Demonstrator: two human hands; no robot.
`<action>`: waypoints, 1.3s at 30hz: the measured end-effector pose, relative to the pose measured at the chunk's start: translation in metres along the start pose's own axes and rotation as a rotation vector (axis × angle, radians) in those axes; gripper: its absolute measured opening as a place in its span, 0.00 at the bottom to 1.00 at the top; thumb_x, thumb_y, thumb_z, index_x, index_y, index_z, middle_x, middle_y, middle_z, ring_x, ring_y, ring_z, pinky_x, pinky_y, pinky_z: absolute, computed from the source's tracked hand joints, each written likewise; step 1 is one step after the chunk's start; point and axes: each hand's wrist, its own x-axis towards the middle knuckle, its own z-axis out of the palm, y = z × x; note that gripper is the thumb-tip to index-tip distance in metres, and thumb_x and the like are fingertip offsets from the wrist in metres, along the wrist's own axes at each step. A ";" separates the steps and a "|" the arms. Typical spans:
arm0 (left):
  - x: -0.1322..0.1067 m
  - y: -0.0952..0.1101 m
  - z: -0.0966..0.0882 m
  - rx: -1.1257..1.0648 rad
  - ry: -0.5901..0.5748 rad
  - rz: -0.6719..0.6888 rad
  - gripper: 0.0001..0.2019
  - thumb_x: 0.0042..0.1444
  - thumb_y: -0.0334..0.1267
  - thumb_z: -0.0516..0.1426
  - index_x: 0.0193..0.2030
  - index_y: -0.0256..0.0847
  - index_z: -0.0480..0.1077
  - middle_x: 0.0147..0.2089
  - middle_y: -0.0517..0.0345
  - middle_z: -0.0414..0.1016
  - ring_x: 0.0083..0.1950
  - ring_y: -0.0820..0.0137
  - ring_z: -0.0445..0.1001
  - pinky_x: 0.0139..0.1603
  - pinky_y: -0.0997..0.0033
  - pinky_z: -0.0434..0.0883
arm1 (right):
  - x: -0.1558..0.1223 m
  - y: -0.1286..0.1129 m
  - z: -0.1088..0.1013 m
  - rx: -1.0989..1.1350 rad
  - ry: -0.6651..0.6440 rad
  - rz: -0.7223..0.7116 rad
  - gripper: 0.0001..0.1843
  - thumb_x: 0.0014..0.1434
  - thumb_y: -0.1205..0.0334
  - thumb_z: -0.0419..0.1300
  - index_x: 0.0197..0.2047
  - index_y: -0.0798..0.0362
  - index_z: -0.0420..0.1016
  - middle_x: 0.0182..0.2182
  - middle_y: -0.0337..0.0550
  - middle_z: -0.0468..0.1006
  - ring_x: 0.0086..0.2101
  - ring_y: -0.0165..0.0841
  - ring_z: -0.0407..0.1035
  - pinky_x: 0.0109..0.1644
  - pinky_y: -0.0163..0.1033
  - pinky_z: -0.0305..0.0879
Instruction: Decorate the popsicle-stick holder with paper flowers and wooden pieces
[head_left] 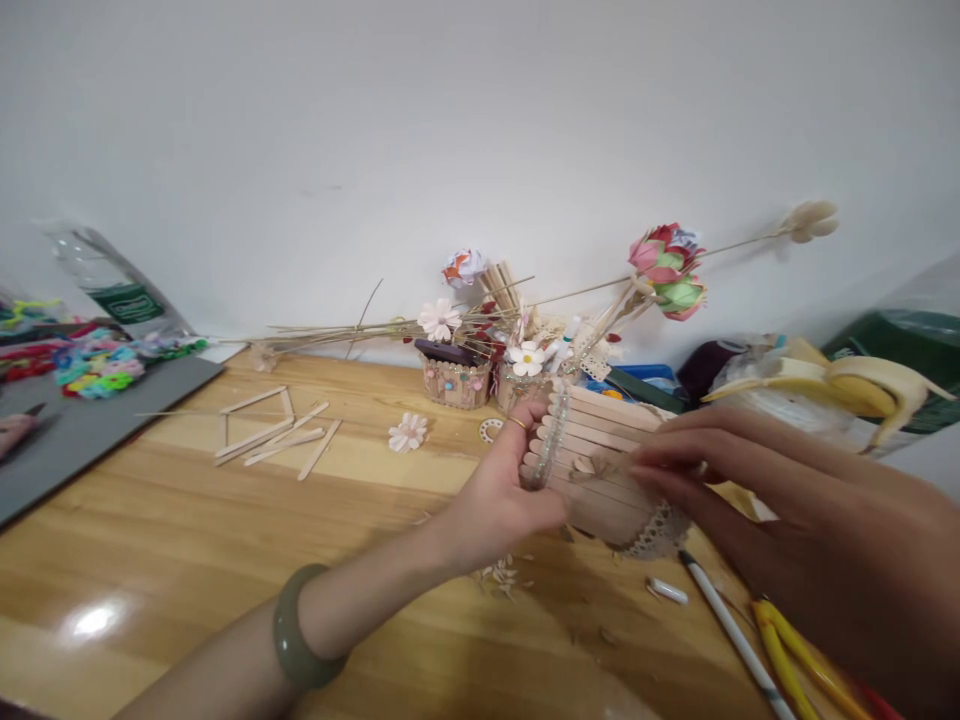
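With left hand (504,500) clenched round the beaded mouth of the stick-clad jar (600,470), held over the wooden table's (225,520) far right side, press the right hand's (787,510) bunched fingertips (grip unclear) lightly on its slats, sparing the lace trim (660,530).

a: what was the position of the left hand (501,500)?
b: it gripped the stick-clad jar (600,455) at the mouth end, fingers wrapped around the rim. a green bangle (300,630) sat on the wrist.
a: and the right hand (757,490)?
b: fingers were extended, tips pressed on the jar's side, near the lace band (654,535).
a: how was the jar oriented?
b: it was tipped on its side over the wooden table (187,540).
a: what lay nearby?
b: loose sticks (277,435) and a paper flower (409,432) lay to the left. a pen (731,630) lay below the right hand.
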 end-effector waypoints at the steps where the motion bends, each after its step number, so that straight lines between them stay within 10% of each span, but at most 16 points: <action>1: 0.000 0.000 0.000 0.000 0.001 0.005 0.27 0.35 0.25 0.59 0.45 0.44 0.59 0.32 0.64 0.65 0.34 0.73 0.66 0.35 0.74 0.63 | -0.001 -0.001 0.000 0.009 0.014 0.009 0.11 0.64 0.58 0.47 0.35 0.48 0.68 0.31 0.39 0.75 0.28 0.29 0.70 0.28 0.35 0.62; 18: -0.001 -0.003 0.000 -0.087 -0.023 0.066 0.26 0.37 0.23 0.60 0.44 0.43 0.59 0.34 0.66 0.68 0.32 0.77 0.67 0.33 0.79 0.66 | -0.004 -0.010 0.003 0.135 -0.013 0.119 0.08 0.60 0.62 0.53 0.33 0.52 0.72 0.28 0.43 0.72 0.29 0.33 0.66 0.28 0.38 0.60; 39: -0.007 0.003 0.017 0.064 0.261 0.105 0.22 0.38 0.29 0.64 0.40 0.42 0.60 0.35 0.63 0.74 0.36 0.73 0.74 0.35 0.76 0.70 | 0.003 -0.017 0.006 0.180 -0.031 0.082 0.06 0.58 0.64 0.55 0.30 0.51 0.72 0.27 0.40 0.72 0.26 0.31 0.65 0.27 0.37 0.59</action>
